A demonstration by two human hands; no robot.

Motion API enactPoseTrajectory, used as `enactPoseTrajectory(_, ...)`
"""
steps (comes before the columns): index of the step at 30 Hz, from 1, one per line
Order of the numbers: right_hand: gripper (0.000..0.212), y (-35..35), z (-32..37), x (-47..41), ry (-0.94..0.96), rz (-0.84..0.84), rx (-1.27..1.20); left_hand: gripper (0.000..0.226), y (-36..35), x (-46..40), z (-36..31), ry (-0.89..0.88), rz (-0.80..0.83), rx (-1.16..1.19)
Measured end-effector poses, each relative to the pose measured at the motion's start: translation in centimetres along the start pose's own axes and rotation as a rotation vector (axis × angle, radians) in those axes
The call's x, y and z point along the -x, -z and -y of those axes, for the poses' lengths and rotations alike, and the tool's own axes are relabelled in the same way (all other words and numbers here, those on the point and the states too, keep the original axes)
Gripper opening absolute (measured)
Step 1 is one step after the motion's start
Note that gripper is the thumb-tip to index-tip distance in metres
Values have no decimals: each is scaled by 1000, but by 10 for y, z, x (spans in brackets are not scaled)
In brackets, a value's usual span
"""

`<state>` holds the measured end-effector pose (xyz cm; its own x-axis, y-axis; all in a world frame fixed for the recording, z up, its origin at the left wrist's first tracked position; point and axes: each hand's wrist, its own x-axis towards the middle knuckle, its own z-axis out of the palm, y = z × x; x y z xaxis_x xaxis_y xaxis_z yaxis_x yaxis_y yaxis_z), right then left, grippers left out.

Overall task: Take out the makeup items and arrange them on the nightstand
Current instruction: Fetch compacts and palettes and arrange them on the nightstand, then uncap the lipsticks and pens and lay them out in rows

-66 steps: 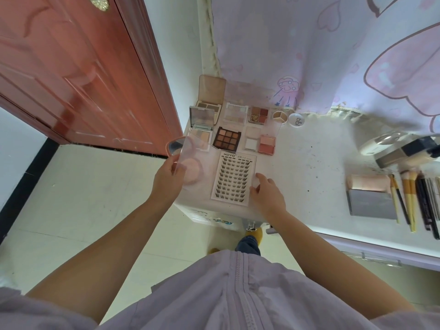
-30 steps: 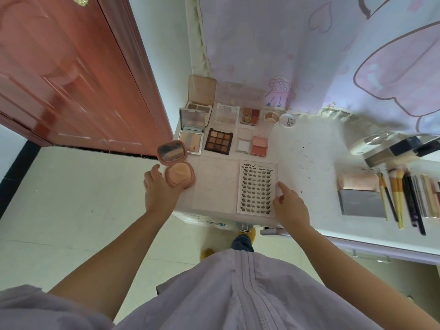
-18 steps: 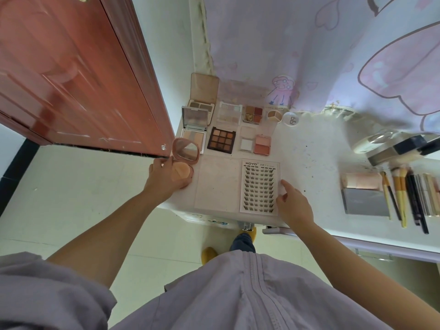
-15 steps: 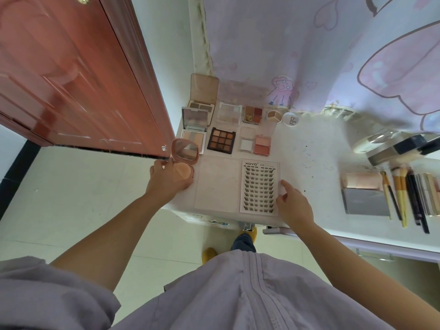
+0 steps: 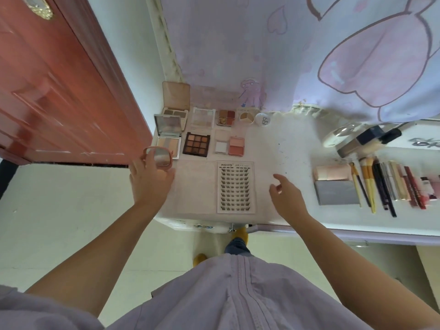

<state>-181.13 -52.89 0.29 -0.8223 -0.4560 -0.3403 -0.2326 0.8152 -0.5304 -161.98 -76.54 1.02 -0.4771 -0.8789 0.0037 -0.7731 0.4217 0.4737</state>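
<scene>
Red-brown door [image 5: 54, 91] fills the left of the frame, beside the white tabletop [image 5: 292, 148] where our makeup is laid out. At the tabletop's left edge, our left hand [image 5: 150, 184] covers the base of a round pink compact [image 5: 158, 158]; its mirrored lid stands open above our fingers, and we cannot tell how tightly they hold it. Just behind it sit two open mirrored palettes, the nearer palette [image 5: 167, 133] touching the compact's lid, the farther one [image 5: 175, 101] against the curtain. Next along we see a dark nine-pan eyeshadow palette [image 5: 196, 144], a pale palette [image 5: 202, 117] behind it, then a red-and-gold quad [image 5: 226, 117] and a pink blush duo [image 5: 236, 146]. A clear sheet [image 5: 196, 186] lies flat beside a card of false lashes [image 5: 235, 187] at the front edge. Right of the card, our right hand [image 5: 284, 194] hovers above the tabletop, fingers loosely curled and holding nothing. Farther right lie a grey box [image 5: 337, 192], a row of brushes [image 5: 366, 184] and pencils, all well apart from our hands. A lilac cartoon-print curtain [image 5: 309, 48] hangs behind.
</scene>
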Motion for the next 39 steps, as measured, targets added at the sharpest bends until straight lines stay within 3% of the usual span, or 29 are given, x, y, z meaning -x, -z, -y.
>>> enactPoseTrajectory(2, 39, 23, -18, -3, 5, -80, -25, 64, -12, 10, -35, -194, 35, 51)
enactPoseTrajectory(7, 35, 87, -75, -21, -18, -196, 19, 49, -59, 46, -143, -546, 371, 244)
enactPoseTrajectory(11, 34, 126, -114, -35, 58, 28, 291, 46, -104, 67, -213, -595, 781, 164)
enactPoseTrajectory(14, 36, 142, -133, -40, 260, 232, 532, 47, -132, 77, -248, -463, 1007, 114)
enactPoseTrajectory(19, 46, 150, -153, -56, 519, 240, 744, 21, -165, 84, -278, -139, 1009, 284)
enactPoseTrajectory(21, 44, 147, -154, -62, 578, 206, 746, 16, -170, 85, -279, -9, 1010, 386)
enactPoseTrajectory(25, 68, 142, -160, -66, 594, 293, 782, 16, -167, 86, -278, 146, 1021, 532)
enactPoseTrajectory(28, 76, 143, -157, -61, 642, 294, 678, 24, -153, 86, -278, 309, 951, 660)
enactPoseTrajectory(30, 79, 148, -147, -54, 724, 278, 621, 34, -139, 81, -272, 514, 1025, 814)
enactPoseTrajectory(31, 79, 150, -140, -52, 811, 233, 618, 41, -131, 78, -267, 594, 1142, 880)
enactPoseTrajectory(33, 79, 151, -123, -48, 983, 125, 584, 59, -113, 75, -258, 621, 1432, 971)
enactPoseTrajectory(35, 78, 148, -107, -46, 1069, 81, 552, 70, -100, 75, -249, 554, 1531, 1051)
enactPoseTrajectory(37, 77, 142, -90, -43, 1032, 65, 539, 68, -88, 74, -243, 538, 1459, 1154)
enactPoseTrajectory(39, 67, 137, -75, -40, 810, 72, 402, 60, -79, 75, -237, 542, 1305, 1229)
